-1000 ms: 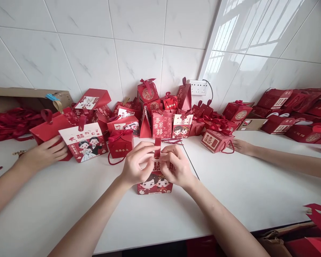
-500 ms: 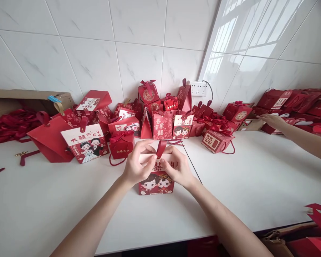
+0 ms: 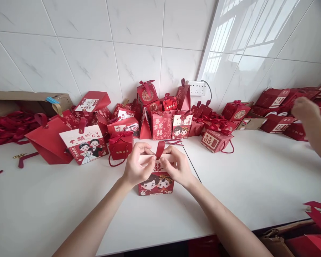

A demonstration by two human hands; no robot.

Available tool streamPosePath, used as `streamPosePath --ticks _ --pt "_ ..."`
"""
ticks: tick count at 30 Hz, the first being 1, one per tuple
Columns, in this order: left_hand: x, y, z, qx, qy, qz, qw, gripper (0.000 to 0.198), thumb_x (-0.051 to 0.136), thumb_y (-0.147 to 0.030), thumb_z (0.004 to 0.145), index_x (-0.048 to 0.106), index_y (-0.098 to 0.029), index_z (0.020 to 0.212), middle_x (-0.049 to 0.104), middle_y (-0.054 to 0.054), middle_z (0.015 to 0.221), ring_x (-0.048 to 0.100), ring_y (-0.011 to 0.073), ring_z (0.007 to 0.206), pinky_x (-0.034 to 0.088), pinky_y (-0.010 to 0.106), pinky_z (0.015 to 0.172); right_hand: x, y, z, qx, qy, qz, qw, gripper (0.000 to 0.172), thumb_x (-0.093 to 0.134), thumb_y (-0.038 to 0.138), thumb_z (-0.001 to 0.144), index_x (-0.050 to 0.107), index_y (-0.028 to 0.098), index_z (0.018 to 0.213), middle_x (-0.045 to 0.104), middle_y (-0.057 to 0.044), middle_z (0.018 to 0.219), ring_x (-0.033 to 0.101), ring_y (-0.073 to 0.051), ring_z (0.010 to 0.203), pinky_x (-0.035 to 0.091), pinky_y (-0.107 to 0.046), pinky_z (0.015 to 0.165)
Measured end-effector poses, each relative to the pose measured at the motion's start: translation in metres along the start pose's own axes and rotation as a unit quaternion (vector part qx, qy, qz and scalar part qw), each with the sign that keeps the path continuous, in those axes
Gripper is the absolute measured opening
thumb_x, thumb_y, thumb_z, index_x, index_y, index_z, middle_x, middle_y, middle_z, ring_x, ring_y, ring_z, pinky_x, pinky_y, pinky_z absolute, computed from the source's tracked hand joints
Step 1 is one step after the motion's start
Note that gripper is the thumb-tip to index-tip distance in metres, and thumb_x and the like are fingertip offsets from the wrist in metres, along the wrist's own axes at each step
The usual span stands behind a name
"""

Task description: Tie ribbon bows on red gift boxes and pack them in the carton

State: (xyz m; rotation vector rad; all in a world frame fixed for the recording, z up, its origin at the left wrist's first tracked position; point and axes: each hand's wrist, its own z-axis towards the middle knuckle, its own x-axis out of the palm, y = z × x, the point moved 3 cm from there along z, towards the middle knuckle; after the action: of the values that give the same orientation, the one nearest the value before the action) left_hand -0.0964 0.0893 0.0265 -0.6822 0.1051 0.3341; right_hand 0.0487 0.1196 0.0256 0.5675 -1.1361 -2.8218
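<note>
A red and white gift box (image 3: 156,185) with two cartoon faces stands upright on the white table in front of me. Its top edge is pinched from the left by my left hand (image 3: 140,164), thumb in front and fingers behind. From the right, my right hand (image 3: 178,166) grips the same edge in the same way. Between my two thumbs a dark red ribbon loop (image 3: 160,148) sticks up from the top of the box. The fingertips behind the box are hidden.
Several red gift boxes (image 3: 162,126) line the wall. A box with a bride and groom (image 3: 88,148) stands at left, near a heap of red ribbons (image 3: 10,128). Another person's hand (image 3: 306,109) is over stacked boxes at right. A cardboard carton (image 3: 275,244) sits at lower right.
My hands stay on the box's top edge almost unmoved. The other person's hand has lifted and moved right over the stacked boxes. The view has shifted slightly.
</note>
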Motion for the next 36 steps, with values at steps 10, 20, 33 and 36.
streamPosePath --ticks 10,20,33,36 --pt "0.0 -0.012 0.005 0.039 0.017 0.087 0.995 0.005 0.053 -0.014 0.078 0.057 -0.016 0.075 0.062 0.001 0.068 0.06 0.011 0.059 0.05 0.02 0.054 -0.003 0.012 0.012 0.008 -0.026 0.098 0.995 0.008 0.058 0.028 0.086 0.061 0.021 0.087 0.063 -0.002 0.082 0.06 -0.015 0.077 0.05 -0.029 0.069" --pt "0.0 -0.008 0.004 0.062 0.017 0.11 0.992 0.007 0.053 -0.016 0.079 0.054 -0.018 0.072 0.058 0.001 0.065 0.057 0.0127 0.061 0.048 0.023 0.055 -0.009 0.006 0.012 0.012 0.056 -0.012 0.998 0.015 0.051 0.014 0.079 0.063 0.018 0.087 0.068 -0.003 0.083 0.063 -0.016 0.075 0.049 -0.029 0.071" --pt "-0.03 0.01 -0.065 -0.294 0.134 0.052 0.945 0.085 0.07 -0.04 0.072 0.024 -0.022 0.141 0.047 0.02 0.135 0.049 0.0327 0.124 0.05 0.045 0.09 -0.026 -0.017 -0.047 0.215 0.016 0.142 0.966 0.032 0.061 0.043 0.082 0.064 0.017 0.099 0.068 -0.008 0.099 0.063 -0.022 0.093 0.055 -0.034 0.075" --pt "-0.016 -0.013 -0.077 -0.31 0.094 -0.004 0.946 0.074 0.066 -0.041 0.076 0.028 -0.023 0.137 0.05 0.018 0.131 0.054 0.0299 0.119 0.05 0.046 0.092 -0.02 -0.014 -0.066 0.25 -0.127 0.296 0.913 0.031 0.065 0.044 0.078 0.064 0.02 0.098 0.069 -0.006 0.101 0.064 -0.02 0.089 0.056 -0.032 0.074"
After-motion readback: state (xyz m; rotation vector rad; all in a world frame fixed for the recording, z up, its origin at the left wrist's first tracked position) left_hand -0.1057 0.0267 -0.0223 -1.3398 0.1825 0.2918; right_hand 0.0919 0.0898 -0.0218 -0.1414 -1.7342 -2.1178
